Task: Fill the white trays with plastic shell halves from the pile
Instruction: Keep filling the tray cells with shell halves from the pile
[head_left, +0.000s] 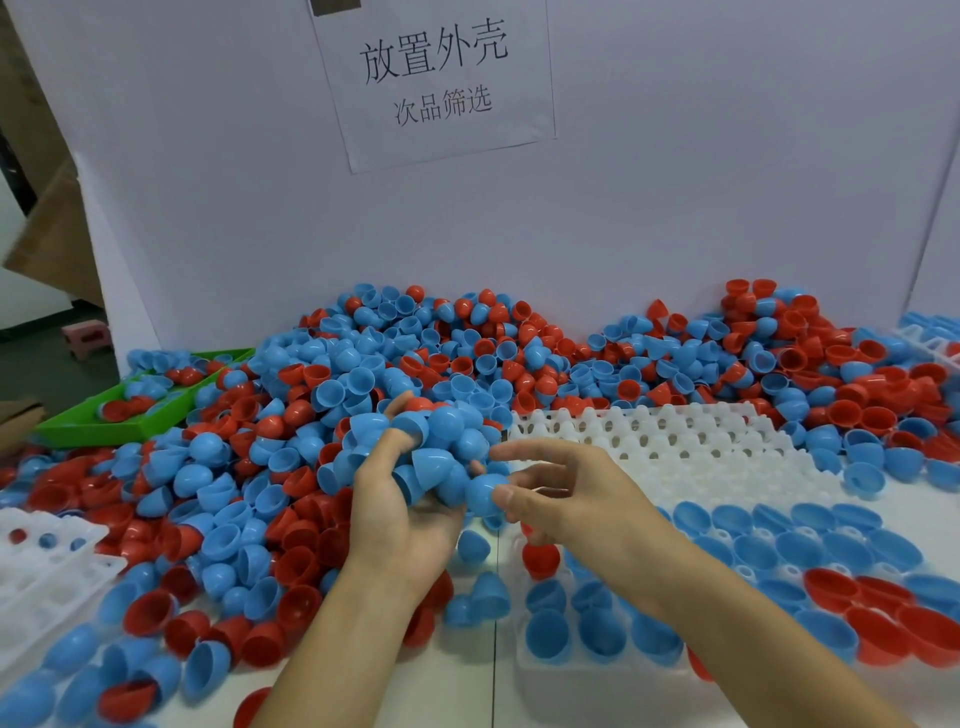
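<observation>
White board walls (675, 182) with a taped paper sign (436, 78) back a white table (467, 680) buried in red and blue shell halves.

Just in front of the pile (467, 358), the left hand (400, 514) cups a bunch of blue shells (441, 441), palm up, fingers curled around and between them. The right hand (566, 493) meets it, thumb and forefinger pinching a single blue shell (485, 493) at the edge of the bunch, its other fingers spread loosely.

These shells look thin, light and smooth; they nest into one another and would likely slip or scatter if squeezed hard. Judging by the shape, the rim or the dome pinched between thumb and fingertip gives the surest hold, one piece at a time.

Under the right forearm lies a white tray (571, 675) already largely filled, mostly blue domes with a few red ones at its right side. Behind it a second tray (675, 441) has no shells in the pockets that show. Another white tray (31, 571) sits at the left edge with a few pieces in it. A green bin (104, 426) at the far left holds some shells too, and more filled trays (930, 338) show at the far right.
</observation>
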